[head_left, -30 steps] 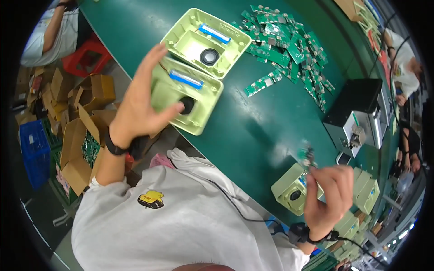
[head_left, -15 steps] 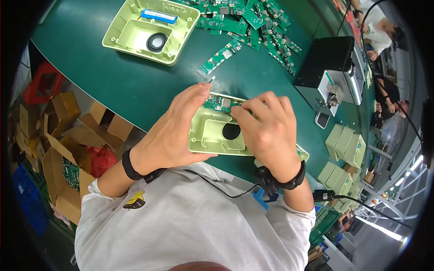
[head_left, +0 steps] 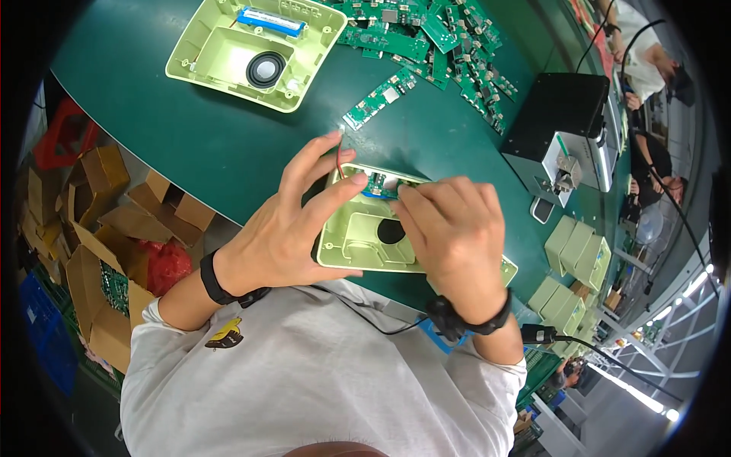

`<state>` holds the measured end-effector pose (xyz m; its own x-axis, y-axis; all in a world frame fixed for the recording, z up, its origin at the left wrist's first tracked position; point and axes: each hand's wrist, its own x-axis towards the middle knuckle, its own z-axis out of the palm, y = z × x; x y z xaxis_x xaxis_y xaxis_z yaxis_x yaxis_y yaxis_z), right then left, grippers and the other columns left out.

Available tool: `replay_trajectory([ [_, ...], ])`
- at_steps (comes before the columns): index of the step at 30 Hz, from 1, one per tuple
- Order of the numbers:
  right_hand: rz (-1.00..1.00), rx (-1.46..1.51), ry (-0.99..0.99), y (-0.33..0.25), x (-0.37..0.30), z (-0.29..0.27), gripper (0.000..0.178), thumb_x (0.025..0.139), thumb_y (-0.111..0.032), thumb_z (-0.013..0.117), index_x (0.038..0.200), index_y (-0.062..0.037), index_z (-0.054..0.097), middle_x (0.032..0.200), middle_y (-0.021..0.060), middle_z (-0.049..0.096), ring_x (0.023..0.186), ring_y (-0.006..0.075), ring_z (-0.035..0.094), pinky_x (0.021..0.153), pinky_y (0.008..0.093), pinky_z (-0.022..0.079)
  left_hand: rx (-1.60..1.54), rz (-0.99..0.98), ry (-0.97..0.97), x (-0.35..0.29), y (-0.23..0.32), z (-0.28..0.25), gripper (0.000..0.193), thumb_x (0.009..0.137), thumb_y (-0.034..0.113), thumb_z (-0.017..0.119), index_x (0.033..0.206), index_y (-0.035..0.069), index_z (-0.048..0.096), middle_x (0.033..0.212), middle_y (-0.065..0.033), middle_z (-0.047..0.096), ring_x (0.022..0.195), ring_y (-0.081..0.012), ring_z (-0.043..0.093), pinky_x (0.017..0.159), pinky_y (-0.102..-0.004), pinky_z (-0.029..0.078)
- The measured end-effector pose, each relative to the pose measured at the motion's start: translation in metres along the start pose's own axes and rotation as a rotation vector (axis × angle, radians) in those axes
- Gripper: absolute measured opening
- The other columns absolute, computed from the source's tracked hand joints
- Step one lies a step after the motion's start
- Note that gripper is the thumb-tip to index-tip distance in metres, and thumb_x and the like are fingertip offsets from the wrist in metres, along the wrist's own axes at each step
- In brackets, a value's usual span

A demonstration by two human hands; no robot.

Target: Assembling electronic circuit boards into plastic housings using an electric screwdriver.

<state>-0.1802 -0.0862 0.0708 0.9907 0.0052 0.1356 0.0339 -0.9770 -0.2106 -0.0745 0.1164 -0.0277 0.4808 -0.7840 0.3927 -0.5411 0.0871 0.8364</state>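
A pale green plastic housing (head_left: 339,255) lies in front of me, with a black round part (head_left: 391,231) in its floor. My left hand (head_left: 278,232) grips its left side, the thumb reaching over the rim to the left end of a green circuit board (head_left: 378,185). A blue edge shows beneath that board. Beside my left fingertips a thin red wire (head_left: 339,161) stands up from the housing's corner. My right hand (head_left: 457,232) is closed in a pinch at the board's right end, hiding that end and the housing's right part; what the fingertips hold cannot be made out.
A second pale green housing (head_left: 199,70) holds a blue battery (head_left: 270,22) and a speaker (head_left: 266,70). Loose circuit boards (head_left: 388,46) pile up beyond. A black and silver machine (head_left: 560,126) and stacked green housings (head_left: 571,244) stand right. Cardboard boxes (head_left: 99,305) lie left.
My left thumb has moved onto the board's left end and its fingers have spread. The red wire and a blue edge under the board now show. My right hand stays at the board's right end.
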Motion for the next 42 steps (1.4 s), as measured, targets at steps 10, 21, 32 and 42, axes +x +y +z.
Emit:
replay_trajectory([
  [10,-0.47,-0.105,-0.048,0.077,0.094,0.012,0.027,0.083,-0.006,0.078,0.11,-0.0079,0.075,0.111,0.005,0.073,0.1,0.0265,0.067,0.083,0.0379,0.051,0.766,0.064,0.254,0.063,-0.028,-0.143,0.079,0.077,0.025,0.084,0.148,0.005,0.054,0.156,-0.0226,0.051,0.139,-0.0425,0.054,0.12,-0.0539,0.037],
  [21,-0.384,-0.138,-0.211,0.079,0.09,0.004,0.014,0.083,-0.009,0.079,0.097,-0.0064,0.076,0.102,0.005,0.072,0.099,0.0243,0.068,0.08,0.0375,0.052,0.493,-0.119,-0.048,0.019,-0.032,-0.142,0.07,0.081,0.02,0.076,0.145,0.002,0.055,0.157,-0.0209,0.049,0.143,-0.0421,0.049,0.12,-0.0498,0.037],
  [32,0.46,-0.066,-0.404,0.028,0.102,0.017,0.022,0.087,-0.02,0.084,0.09,-0.0018,0.071,0.091,0.0116,0.073,0.08,0.0301,0.071,0.066,0.038,0.056,0.27,-0.263,0.221,-0.009,-0.043,-0.114,0.094,0.074,0.036,0.084,0.152,0.003,0.044,0.153,-0.0246,0.05,0.14,-0.0448,0.05,0.124,-0.0564,0.031],
  [42,0.072,-0.091,-0.219,0.025,0.083,-0.014,0.01,0.089,-0.001,0.078,0.092,-0.0001,0.069,0.089,0.0163,0.07,0.078,0.0342,0.068,0.067,0.0398,0.054,0.367,-0.184,0.235,-0.009,-0.047,-0.108,0.118,0.062,0.051,0.094,0.154,0.003,0.039,0.147,-0.0196,0.057,0.135,-0.037,0.057,0.124,-0.0585,0.032],
])
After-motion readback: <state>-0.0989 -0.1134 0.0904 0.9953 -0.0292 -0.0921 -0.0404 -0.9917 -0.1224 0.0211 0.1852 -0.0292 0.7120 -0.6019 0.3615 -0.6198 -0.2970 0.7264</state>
